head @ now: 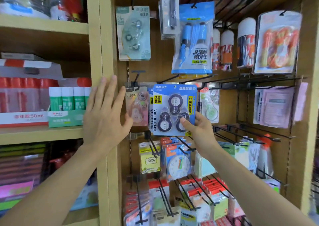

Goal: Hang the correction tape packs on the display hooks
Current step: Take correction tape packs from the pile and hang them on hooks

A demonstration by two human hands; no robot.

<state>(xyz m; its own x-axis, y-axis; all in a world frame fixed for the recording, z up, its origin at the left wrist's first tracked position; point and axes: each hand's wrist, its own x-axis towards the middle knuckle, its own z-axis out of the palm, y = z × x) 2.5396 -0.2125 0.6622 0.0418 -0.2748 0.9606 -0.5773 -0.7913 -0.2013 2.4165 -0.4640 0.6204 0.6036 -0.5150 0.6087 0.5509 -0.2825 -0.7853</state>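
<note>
Now hanging the blue pack (174,104), centre frame.
Right hand (198,127) pinches its lower corner; left hand (105,115) hovers, fingers spread and released. Next, I judge, thread its top hole onto a hook (168,79).

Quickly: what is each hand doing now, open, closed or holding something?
Left hand: open, fingers straight, holding nothing.
Right hand: pinching the blue correction tape pack at its lower corner.
</note>
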